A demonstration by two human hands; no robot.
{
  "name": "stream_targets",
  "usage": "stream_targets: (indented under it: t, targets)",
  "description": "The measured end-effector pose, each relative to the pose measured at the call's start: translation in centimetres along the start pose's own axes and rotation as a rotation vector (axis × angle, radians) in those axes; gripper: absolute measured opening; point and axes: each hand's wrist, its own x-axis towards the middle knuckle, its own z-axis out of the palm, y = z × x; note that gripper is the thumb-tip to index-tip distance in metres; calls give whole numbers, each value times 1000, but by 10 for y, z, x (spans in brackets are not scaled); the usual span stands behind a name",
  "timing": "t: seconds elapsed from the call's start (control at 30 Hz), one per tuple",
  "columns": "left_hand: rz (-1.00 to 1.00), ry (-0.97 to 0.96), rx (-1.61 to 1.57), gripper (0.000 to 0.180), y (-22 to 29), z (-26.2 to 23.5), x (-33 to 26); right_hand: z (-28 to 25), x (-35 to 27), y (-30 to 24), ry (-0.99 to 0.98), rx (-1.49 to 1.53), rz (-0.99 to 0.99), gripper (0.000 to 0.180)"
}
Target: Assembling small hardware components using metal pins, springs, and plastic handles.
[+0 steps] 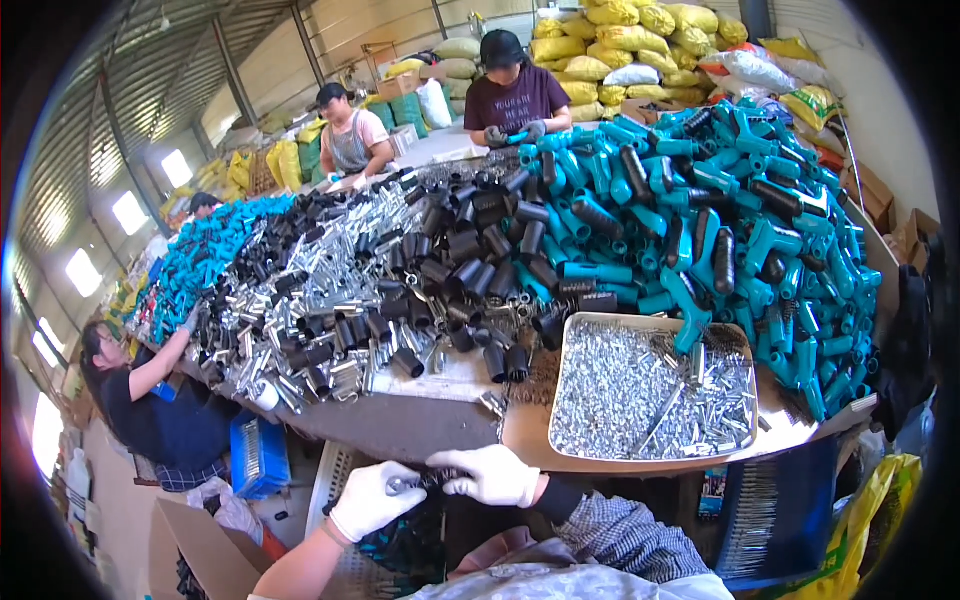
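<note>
My left hand point(370, 500) and my right hand point(488, 474), both in white gloves, meet below the table's front edge. Between them they grip a small dark part with a metal end point(415, 484). Just above my right hand stands a metal tray point(560, 400) full of small silver screws and pins. Behind the tray rises a big heap of teal plastic handles point(720, 200). Black sleeves point(470, 260) and shiny metal tubes point(340, 270) cover the table's middle and left.
Three other people work around the long table point(420, 425): one at the left edge point(140, 400), two at the far side point(352, 135). A blue crate point(258, 455) and a cardboard box point(200, 550) stand on the floor at the left. Yellow sacks point(640, 40) are stacked behind.
</note>
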Motion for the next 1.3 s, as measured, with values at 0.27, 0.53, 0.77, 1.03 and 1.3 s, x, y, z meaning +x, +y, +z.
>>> stream_targets:
  t: [0.27,0.53,0.77,1.03,1.3]
  targets:
    - [-412,-60,-609,28,-19,25,-18,5,5,-1,-3,-77,-29,35]
    - [285,201,276,27,-4,12,1,-9,9,2,18,139,19,35]
    - [-586,-253,-1224,28,-66,16,-18,8,5,-5,-18,-124,22,36]
    - [-174,23,-770,34,-22,-7,13,-17,4,-1,358,979,249,35]
    - [-223,106,-671,50,-33,38,92,-12,-6,5,361,1002,144,43]
